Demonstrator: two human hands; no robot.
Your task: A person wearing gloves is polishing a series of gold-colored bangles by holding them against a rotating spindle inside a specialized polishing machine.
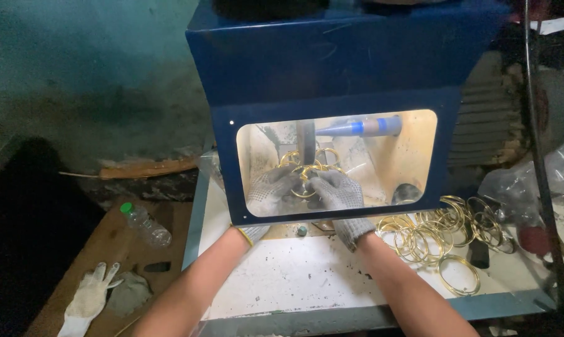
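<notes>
Both my hands wear grey knitted gloves and reach under a blue machine hood (pixel 332 68), seen through its lit clear window (pixel 394 156). My left hand (pixel 270 190) and my right hand (pixel 339 190) together grip a bunch of gold metal rings (pixel 307 167). The rings are held against an upright grey post just below a horizontal spindle with a blue band (pixel 360 128). The lower parts of both hands are blurred by the window.
A heap of loose gold rings (pixel 447 228) lies on the white work table (pixel 288 274) to the right. A plastic bottle with a green cap (pixel 143 223) and a spare white glove (pixel 91 296) rest on a wooden board at lower left. A motor and clear plastic bags stand at right.
</notes>
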